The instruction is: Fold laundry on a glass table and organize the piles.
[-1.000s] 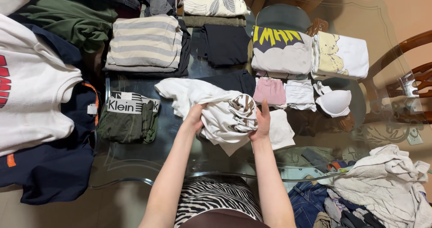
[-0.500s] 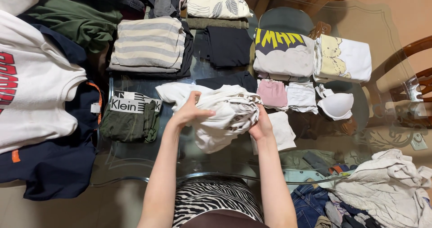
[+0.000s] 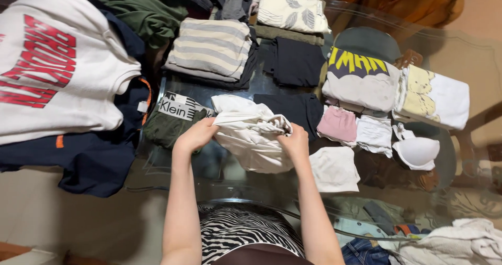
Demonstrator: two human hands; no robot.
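1. Cream garment (image 3: 251,139) is bunched up between both hands, resting on the glass table (image 3: 172,171) near the front edge, right in the middle of everything.
2. Left hand (image 3: 196,135) has its fingers pinched shut on the garment's left edge. Right hand (image 3: 294,142) has fingers curled and clamped on the right side, where a bit of patterned trim pokes out.
3. Compared with 1 second ago, the bundle looks flatter and more squared off. Back then the hands were cupping a loose wad, now they're gripping at 2 opposite edges, so I'd say the fold is getting tidied rather than started.
4. Just left of the left hand: green underwear (image 3: 170,126) with a black and white waistband. Just right of the right hand: a small white folded piece (image 3: 334,168).
5. Further out: black folded item (image 3: 293,108) behind the garment, pink piece (image 3: 338,125), white bra (image 3: 417,152), striped stack (image 3: 212,48), and a big white sweatshirt (image 3: 57,71) with red lettering far left.
6. Loose unfolded pile (image 3: 444,244) sits off at bottom right.
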